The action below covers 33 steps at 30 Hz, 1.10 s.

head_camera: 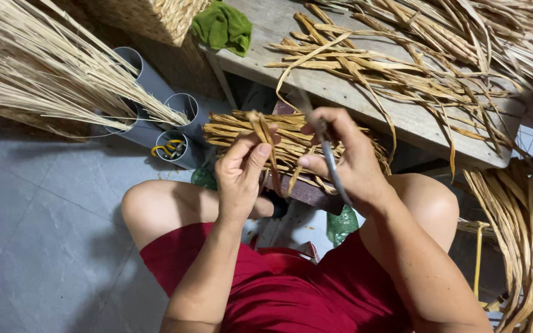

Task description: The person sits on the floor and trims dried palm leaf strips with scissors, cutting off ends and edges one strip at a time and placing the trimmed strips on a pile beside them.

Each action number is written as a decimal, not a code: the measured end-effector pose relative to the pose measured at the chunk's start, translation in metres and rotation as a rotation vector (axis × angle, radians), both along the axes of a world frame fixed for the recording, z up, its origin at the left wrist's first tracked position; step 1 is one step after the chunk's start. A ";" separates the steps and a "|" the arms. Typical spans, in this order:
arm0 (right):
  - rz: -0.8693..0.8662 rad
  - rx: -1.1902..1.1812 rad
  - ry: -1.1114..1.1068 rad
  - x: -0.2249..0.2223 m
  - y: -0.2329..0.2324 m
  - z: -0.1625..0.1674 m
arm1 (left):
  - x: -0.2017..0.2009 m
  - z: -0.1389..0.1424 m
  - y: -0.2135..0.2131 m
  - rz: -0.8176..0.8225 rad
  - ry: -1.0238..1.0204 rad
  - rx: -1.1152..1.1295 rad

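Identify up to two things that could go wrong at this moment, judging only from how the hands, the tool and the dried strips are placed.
1. The right hand holds a thin metal tool close to the left hand, which pinches a dried strip; a slip might nick the fingers.
2. The bundle of strips rests loosely on a small dark stand between the knees; pulling could perhaps drag pieces to the floor.

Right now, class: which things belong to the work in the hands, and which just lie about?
In use: left hand pinching a dried straw strip; right hand holding scissors.
Lying about: green cloth; grey pipes; strips on wooden table.
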State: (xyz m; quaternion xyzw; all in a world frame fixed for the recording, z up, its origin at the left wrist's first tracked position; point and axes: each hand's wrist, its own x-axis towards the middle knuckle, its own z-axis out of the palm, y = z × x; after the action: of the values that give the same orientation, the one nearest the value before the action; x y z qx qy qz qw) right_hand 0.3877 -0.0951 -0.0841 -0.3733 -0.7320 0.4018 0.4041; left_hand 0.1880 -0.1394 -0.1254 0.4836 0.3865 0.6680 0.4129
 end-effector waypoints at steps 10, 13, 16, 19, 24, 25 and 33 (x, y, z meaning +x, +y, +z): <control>-0.018 0.262 -0.356 -0.026 -0.009 -0.002 | -0.011 -0.015 0.001 0.011 -0.158 -0.055; -0.047 0.239 -0.371 -0.028 -0.010 0.000 | -0.010 -0.013 0.001 -0.019 -0.097 -0.064; -0.069 0.273 -0.401 -0.028 -0.011 0.001 | -0.008 -0.011 0.001 0.002 -0.055 -0.081; -0.103 0.355 -0.434 -0.026 -0.013 0.001 | -0.005 -0.008 0.000 -0.024 -0.095 -0.058; -0.140 0.370 -0.427 -0.024 -0.015 -0.001 | -0.004 -0.005 -0.001 -0.020 -0.081 -0.068; -0.138 0.397 -0.401 -0.024 -0.015 -0.001 | -0.004 -0.005 -0.001 -0.016 -0.077 -0.063; -0.110 0.288 -0.319 -0.030 -0.021 -0.002 | -0.011 -0.006 -0.010 0.002 -0.091 -0.083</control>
State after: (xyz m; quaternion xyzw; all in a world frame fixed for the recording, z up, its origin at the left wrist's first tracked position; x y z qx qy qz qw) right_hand 0.3575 -0.1164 -0.0862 -0.4100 -0.8150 0.2064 0.3536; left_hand 0.1768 -0.1489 -0.1313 0.4348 0.3953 0.6732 0.4489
